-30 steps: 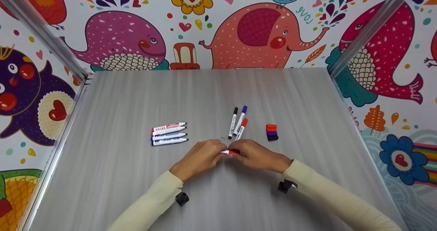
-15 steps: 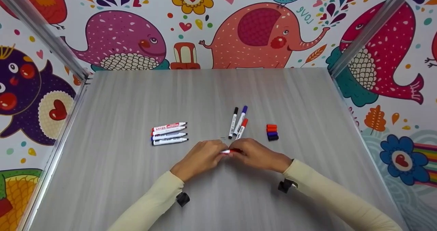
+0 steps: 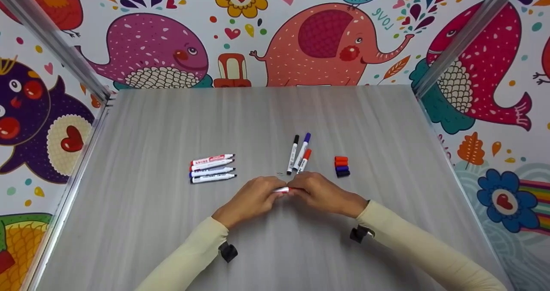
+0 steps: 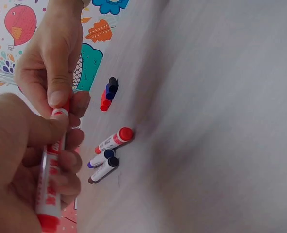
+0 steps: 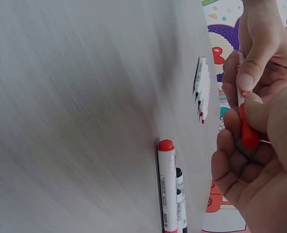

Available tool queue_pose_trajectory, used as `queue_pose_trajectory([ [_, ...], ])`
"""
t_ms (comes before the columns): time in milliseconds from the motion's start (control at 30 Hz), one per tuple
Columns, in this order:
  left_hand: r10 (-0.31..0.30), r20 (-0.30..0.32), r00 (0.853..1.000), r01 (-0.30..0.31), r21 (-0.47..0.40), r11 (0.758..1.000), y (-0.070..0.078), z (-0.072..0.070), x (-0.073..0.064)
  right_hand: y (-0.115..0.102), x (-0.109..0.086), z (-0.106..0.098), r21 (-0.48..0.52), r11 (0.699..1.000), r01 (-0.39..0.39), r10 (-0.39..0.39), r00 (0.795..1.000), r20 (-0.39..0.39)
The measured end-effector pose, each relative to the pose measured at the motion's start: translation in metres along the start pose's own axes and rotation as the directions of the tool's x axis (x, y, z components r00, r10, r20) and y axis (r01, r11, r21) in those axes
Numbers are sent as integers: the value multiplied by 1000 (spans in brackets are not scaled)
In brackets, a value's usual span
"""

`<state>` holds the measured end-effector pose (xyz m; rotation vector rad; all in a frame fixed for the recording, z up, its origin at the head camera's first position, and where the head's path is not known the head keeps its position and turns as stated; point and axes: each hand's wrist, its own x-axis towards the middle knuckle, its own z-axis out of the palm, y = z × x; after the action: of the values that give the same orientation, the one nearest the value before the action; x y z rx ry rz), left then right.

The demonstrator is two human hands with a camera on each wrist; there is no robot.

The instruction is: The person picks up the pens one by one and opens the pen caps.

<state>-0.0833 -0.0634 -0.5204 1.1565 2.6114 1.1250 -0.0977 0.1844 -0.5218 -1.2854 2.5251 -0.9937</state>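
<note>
Between both hands is a red whiteboard marker (image 3: 281, 190), held just above the table in front of the person. My left hand (image 3: 252, 197) grips its white body, and the left wrist view shows the fingers curled round the barrel (image 4: 49, 179). My right hand (image 3: 321, 194) pinches the red cap (image 5: 250, 133) at the other end between thumb and fingers. The cap sits against the barrel in the right wrist view. Beyond the hands lie three capped markers: a black one (image 3: 293, 155), a blue one (image 3: 303, 150) and a red one (image 3: 304, 160).
On the left, several uncapped markers (image 3: 213, 169) lie side by side, tips facing right. A short stack of loose caps (image 3: 342, 166), red, blue and black, lies on the right. The grey table (image 3: 172, 123) meets a patterned wall (image 3: 240, 33) at the back.
The marker and left hand have shifted slightly left and up. A little more white barrel shows between the hands, and less of the red cap. The things on the table have not moved.
</note>
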Motion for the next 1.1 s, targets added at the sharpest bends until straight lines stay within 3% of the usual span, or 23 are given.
queue_pose_trajectory([
  [367,0,57,998,7,-126,992,-1,-5,-4,-4,-4,1,-26,998,63,-64,998,-25],
  [633,-38,89,995,56,-218,974,-1,-9,-4,-7,-4,1,-54,992,115,-118,991,-57],
  [867,2,73,997,17,-254,967,-3,-9,-4,-7,-5,3,-66,984,164,-169,983,-71],
  [1100,-15,100,995,46,-321,946,-3,-9,-5,-10,-6,3,-50,988,149,-151,987,-48],
])
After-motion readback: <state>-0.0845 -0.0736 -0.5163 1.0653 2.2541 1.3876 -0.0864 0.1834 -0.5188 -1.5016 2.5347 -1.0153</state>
